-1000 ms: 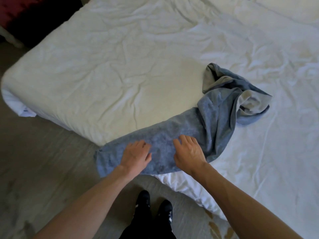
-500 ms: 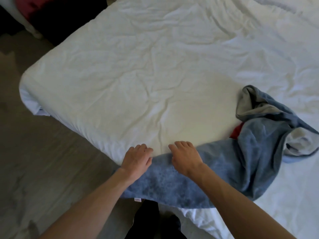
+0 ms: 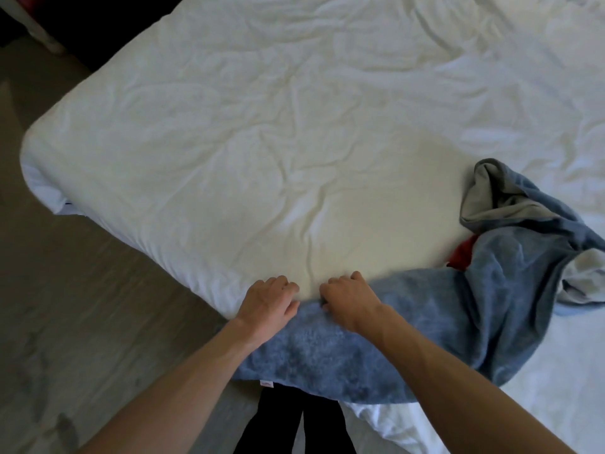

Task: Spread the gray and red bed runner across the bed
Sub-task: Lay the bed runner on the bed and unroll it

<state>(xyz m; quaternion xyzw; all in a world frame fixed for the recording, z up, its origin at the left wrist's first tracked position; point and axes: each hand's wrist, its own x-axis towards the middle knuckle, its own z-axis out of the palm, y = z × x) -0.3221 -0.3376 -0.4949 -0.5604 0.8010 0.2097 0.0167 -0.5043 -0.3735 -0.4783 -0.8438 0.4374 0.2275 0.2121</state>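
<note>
Both hands are at the near edge: left hand and right hand sit side by side, fingers curled into the bed runner. It drapes over the near side of the bed, with its far end heaped at the right and red peeking out. Best play: pull level with both hands, draw the edge straight, then open that heap flat.

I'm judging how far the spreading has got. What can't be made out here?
Head view:
bed runner: its bunched right end folds over itself, hiding most of the red part and its length.
left hand, right hand: curled fingers hide whether they pinch the runner.
hem tag: too small to read.
</note>
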